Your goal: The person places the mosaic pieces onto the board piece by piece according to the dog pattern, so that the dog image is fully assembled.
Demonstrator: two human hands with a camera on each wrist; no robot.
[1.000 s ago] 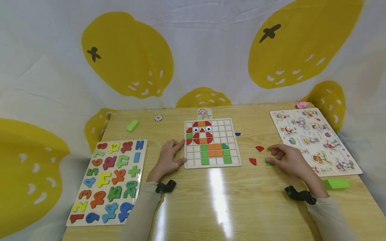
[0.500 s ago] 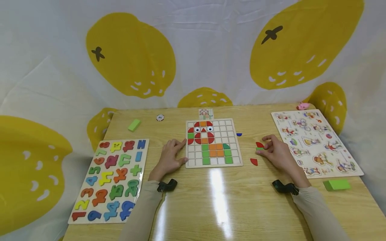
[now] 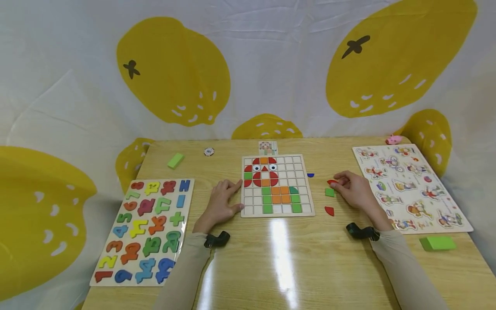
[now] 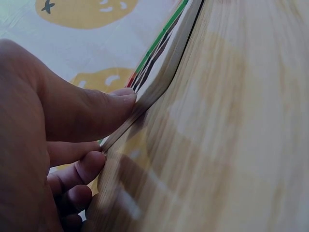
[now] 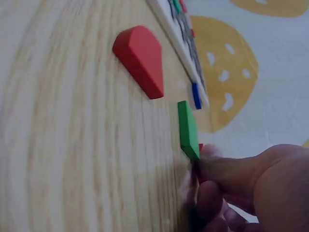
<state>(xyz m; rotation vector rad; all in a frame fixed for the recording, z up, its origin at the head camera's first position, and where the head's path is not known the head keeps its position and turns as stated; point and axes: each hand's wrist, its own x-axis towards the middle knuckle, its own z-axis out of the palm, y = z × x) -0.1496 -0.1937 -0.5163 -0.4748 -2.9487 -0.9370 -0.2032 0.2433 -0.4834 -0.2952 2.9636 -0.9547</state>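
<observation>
A wooden grid board [image 3: 252,200] carries red, green and orange tiles and two eye tiles. My left hand [image 3: 221,201] rests at its left edge, thumb and index finger apart along the rim; the left wrist view has the thumb [image 4: 96,108] against the board's edge. Right of the board, my right hand [image 3: 354,189] pinches a red quarter-circle tile [image 3: 330,181], mostly hidden by the fingers in the right wrist view. Just in front of those fingertips lies a green square tile [image 3: 330,192]. Nearer me is a second red quarter-circle tile [image 3: 329,211].
A blue half-round tile [image 3: 311,175] lies by the board's right edge, and a picture card [image 3: 268,147] behind it. A number puzzle [image 3: 186,224] is at left, a picture puzzle [image 3: 422,219] at right. Green blocks [image 3: 438,243], a poker chip [image 3: 209,151] and a pink pig [image 3: 393,139] also stand around.
My right hand brought the green square left from beside the picture puzzle, let it go near the red tiles, and took hold of the farther red quarter-circle. The left hand stays at the board.
</observation>
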